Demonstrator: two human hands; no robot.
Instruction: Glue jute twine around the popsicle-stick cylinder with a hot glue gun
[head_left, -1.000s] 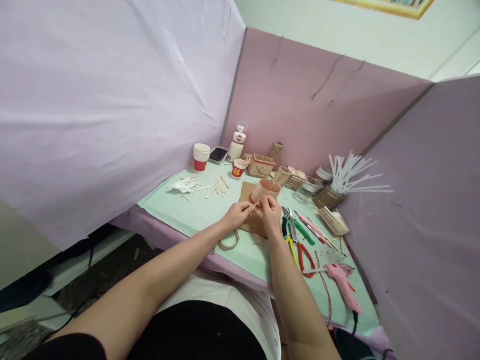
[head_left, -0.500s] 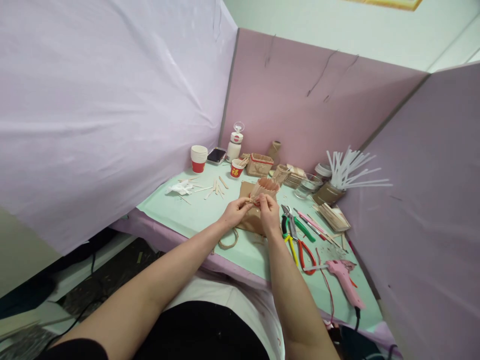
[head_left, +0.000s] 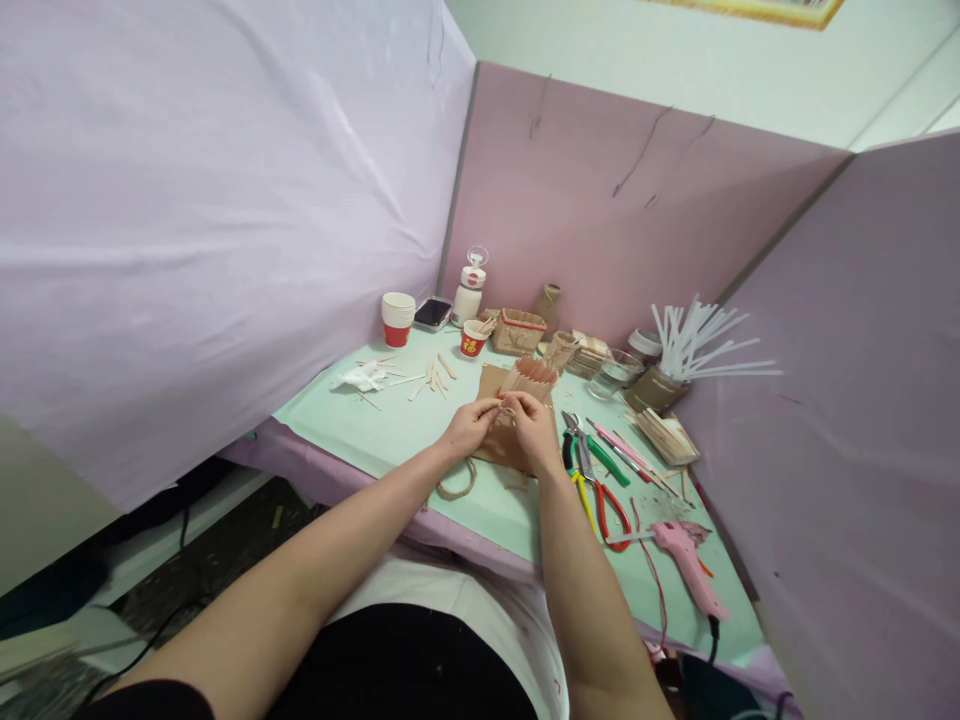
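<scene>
My left hand (head_left: pixel 471 425) and my right hand (head_left: pixel 531 425) meet with fingertips pinched together over the middle of the table. Between them is a short tan strand that looks like twine (head_left: pixel 507 409), mostly covered by the fingers. Just behind the hands stands a round container of upright wooden sticks (head_left: pixel 534 374). Beneath them lies a sheet of brown cardboard (head_left: pixel 501 450). A loop of thicker twine (head_left: pixel 457 482) rests near the front edge, close to my left forearm.
To the right lie pliers (head_left: pixel 589 465), red-handled scissors (head_left: pixel 613 515) and a pink glue gun (head_left: pixel 686 560). Glue sticks (head_left: pixel 701 340) stand behind them. Loose wooden sticks (head_left: pixel 433 378), paper cups (head_left: pixel 397 318), a bottle (head_left: pixel 469 295) and a woven-looking box (head_left: pixel 519 330) sit left and back.
My right hand has turned, its fingers now bent inward toward my left fingertips. The strand shows slightly below the right fingers. My left hand has barely moved.
</scene>
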